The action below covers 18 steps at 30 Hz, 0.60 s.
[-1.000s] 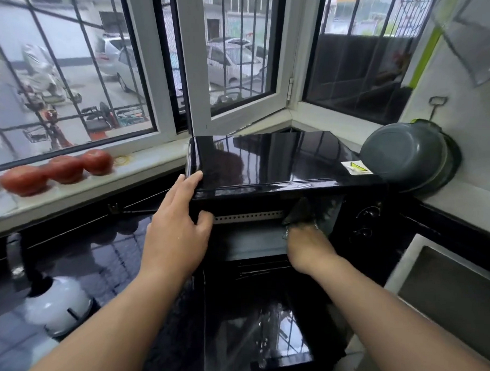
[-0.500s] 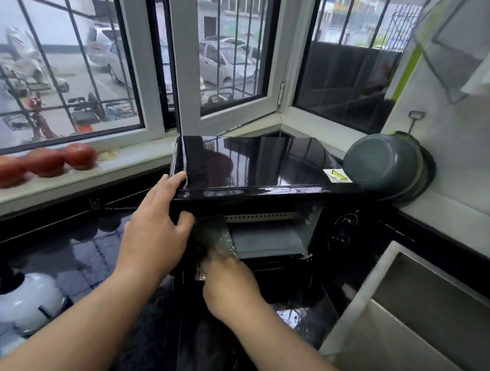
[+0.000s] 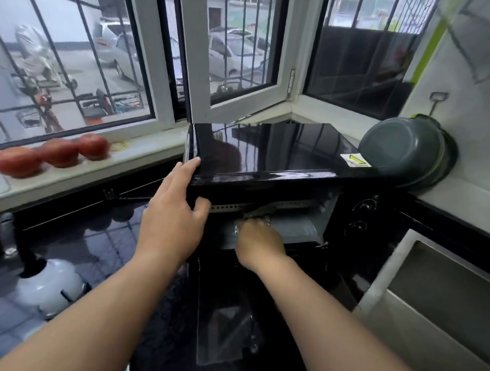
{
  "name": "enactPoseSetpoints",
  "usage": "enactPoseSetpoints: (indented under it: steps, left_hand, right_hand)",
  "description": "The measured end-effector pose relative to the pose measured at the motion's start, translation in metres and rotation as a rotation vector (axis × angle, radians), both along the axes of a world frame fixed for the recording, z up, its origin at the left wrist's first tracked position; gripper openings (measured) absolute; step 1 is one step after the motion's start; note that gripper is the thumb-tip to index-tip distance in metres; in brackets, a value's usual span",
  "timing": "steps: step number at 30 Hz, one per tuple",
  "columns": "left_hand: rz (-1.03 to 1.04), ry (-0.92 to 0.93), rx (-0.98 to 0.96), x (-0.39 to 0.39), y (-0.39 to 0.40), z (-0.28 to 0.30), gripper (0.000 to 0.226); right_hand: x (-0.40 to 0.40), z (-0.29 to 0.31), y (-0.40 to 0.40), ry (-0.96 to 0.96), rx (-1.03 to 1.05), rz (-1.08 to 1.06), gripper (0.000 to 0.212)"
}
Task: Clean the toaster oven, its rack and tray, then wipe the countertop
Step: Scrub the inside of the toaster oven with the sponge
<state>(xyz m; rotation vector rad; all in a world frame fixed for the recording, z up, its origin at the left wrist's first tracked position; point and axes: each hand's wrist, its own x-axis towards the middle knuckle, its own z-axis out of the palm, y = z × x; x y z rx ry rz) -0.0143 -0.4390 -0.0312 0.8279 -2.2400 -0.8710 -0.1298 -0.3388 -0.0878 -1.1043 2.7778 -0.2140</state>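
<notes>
Black gloss everywhere on the head camera, the only view on offer: the toaster oven (image 3: 267,150) sits in the corner of the dark countertop (image 3: 78,240) under the windows, its glass door (image 3: 225,318) dropped flat toward the person. The left hand (image 3: 172,216) is planted on the oven's front left top corner, fingers straight along the side edge and thumb hooked under the lip. That looks like a bracing hold, there to stop the light box sliding back while the other hand scrubs. The right hand (image 3: 260,242) is reaching into the open cavity, fingers curled down on a dark cloth (image 3: 258,213) bunched against the front of the chamber just below the perforated strip. The fingertips themselves are hidden behind the knuckles and blur, but the curl says the cloth is gripped. A grey tray (image 3: 298,228) floor shows beside it, to the right. I judge we are at the interior wipe, with the countertop pass not yet done.

Around the edges: three tomatoes (image 3: 59,154) lined along the sill, a grey basin (image 3: 403,149) leaning against the wall beside the oven, the steel sink (image 3: 440,297) at right, and a white kettle (image 3: 47,284) low on the left.
</notes>
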Motion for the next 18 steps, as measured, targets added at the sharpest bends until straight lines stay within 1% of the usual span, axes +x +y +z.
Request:
enactPoseSetpoints:
  steps: [2,4,6,7,10,13,15,16,18]
  left_hand:
    - [0.006,-0.006,-0.003,0.002,0.000,0.000,0.066]
    - [-0.004,0.001,0.008,0.001,0.001,0.001,0.066]
    - [-0.016,0.017,0.019,-0.001,0.003,0.001,0.066]
    - [-0.007,0.022,0.022,0.000,0.003,0.001,0.067]
    - [0.006,0.015,0.017,0.000,0.004,0.000,0.066]
    - [0.017,0.005,0.001,0.000,0.002,0.001,0.067]
    - [0.020,0.002,0.008,0.000,0.002,0.000,0.067]
    - [0.019,-0.003,0.012,0.000,0.003,0.001,0.067]
    - [0.014,-0.020,0.012,0.001,0.005,0.003,0.066]
  right_hand:
    - [-0.011,-0.003,0.018,0.015,0.007,-0.037,0.041]
    - [-0.030,0.002,0.046,0.065,0.065,-0.149,0.039]
    - [-0.044,0.008,0.067,0.041,0.064,-0.272,0.037]
    - [-0.046,0.011,0.066,0.023,0.053,-0.294,0.035]
    - [-0.025,0.010,0.032,-0.005,0.007,-0.239,0.031]
    - [0.020,0.000,-0.019,-0.080,-0.069,-0.006,0.030]
    - [0.038,0.000,-0.033,-0.072,-0.080,0.134,0.029]
    - [0.036,-0.001,-0.032,-0.063,-0.068,0.148,0.029]
    - [0.019,-0.001,-0.011,-0.034,-0.031,0.081,0.032]
